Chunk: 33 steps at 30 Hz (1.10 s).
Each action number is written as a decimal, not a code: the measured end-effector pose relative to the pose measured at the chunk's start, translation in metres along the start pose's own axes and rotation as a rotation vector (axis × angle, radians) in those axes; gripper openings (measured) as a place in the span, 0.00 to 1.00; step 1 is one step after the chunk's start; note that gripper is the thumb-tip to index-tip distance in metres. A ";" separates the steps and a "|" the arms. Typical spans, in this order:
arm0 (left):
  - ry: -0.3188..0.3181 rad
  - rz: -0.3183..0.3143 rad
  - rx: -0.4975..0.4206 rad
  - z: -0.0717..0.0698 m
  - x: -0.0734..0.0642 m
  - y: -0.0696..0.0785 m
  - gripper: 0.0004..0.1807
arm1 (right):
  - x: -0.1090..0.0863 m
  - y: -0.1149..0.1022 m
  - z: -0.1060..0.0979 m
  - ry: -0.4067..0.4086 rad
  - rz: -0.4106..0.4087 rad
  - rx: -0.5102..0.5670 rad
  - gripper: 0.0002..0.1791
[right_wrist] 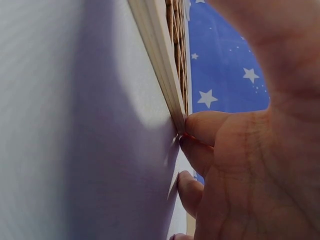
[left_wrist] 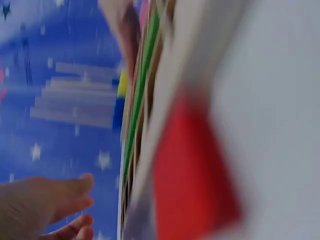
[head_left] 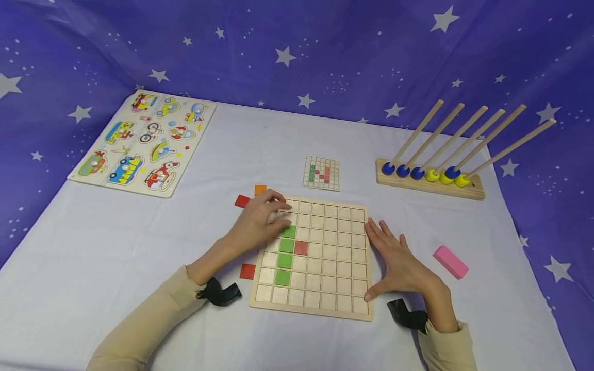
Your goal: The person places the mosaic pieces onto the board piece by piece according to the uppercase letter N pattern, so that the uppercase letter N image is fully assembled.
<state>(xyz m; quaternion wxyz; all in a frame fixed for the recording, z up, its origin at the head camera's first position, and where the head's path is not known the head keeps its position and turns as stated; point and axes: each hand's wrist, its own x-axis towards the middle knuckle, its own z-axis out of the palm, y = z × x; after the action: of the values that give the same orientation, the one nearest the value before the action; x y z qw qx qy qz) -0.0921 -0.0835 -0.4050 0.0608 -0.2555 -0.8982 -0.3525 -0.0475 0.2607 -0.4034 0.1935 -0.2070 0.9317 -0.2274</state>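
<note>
- Hovering over the board (head_left: 330,252), left hand (head_left: 257,219), grip apart.
- Right hand (head_left: 402,268) touching board's right edge, grip spread.
- Four green tiles (head_left: 285,260), one red tile (head_left: 301,248) in its cells.

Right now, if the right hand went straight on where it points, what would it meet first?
Most likely the wooden grid board: the right hand has its fingers up against the board's right edge, apparently touching it.

In head view, centre, partly hidden behind left hand (head_left: 260,217): gridded board (head_left: 311,311). Cut off, lower left: sleeve (head_left: 148,319). In left wrist view, lower centre, blurred: red tile (left_wrist: 192,175).
</note>
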 end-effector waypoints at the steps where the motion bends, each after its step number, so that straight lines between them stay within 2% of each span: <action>1: 0.022 -0.030 -0.011 -0.006 0.002 -0.006 0.16 | 0.000 0.000 0.000 -0.001 0.001 0.002 0.83; 3: 0.054 -0.094 -0.021 -0.020 0.003 -0.021 0.17 | 0.000 0.000 0.000 -0.002 0.003 0.004 0.83; 5: 0.054 -0.165 -0.024 -0.032 0.002 -0.038 0.18 | 0.000 0.000 0.000 -0.004 0.006 0.006 0.83; 8: -0.016 -0.235 -0.023 -0.047 -0.001 -0.060 0.18 | 0.000 0.000 0.000 -0.006 0.010 0.007 0.83; 11: -0.107 -0.227 -0.019 -0.057 -0.004 -0.076 0.16 | -0.001 0.001 0.000 -0.007 0.011 0.008 0.83; 14: -0.136 -0.192 -0.017 -0.062 -0.006 -0.084 0.14 | -0.001 0.001 0.000 -0.006 0.010 0.006 0.83; 16: -0.101 -0.190 -0.017 -0.063 -0.007 -0.087 0.12 | -0.001 0.001 0.001 -0.004 0.010 0.005 0.83; 22: 0.123 -0.206 0.044 -0.061 -0.010 -0.092 0.11 | 0.000 0.000 0.001 0.002 0.011 0.012 0.83; 24: 0.166 -0.200 0.050 -0.059 -0.010 -0.093 0.10 | -0.001 0.000 0.001 0.004 0.010 0.013 0.83; 27: 0.191 -0.188 0.018 -0.055 -0.010 -0.094 0.08 | -0.001 0.000 0.001 0.004 0.010 0.012 0.83; 33: 0.161 -0.188 -0.012 -0.050 -0.008 -0.087 0.06 | -0.001 0.000 0.001 0.000 0.009 0.013 0.83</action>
<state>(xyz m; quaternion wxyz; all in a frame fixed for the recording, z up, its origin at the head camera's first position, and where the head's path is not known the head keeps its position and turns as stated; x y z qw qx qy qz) -0.1327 -0.1735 -0.4224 0.0977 -0.1416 -0.9083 -0.3814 -0.0463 0.2610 -0.4037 0.1959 -0.2014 0.9311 -0.2326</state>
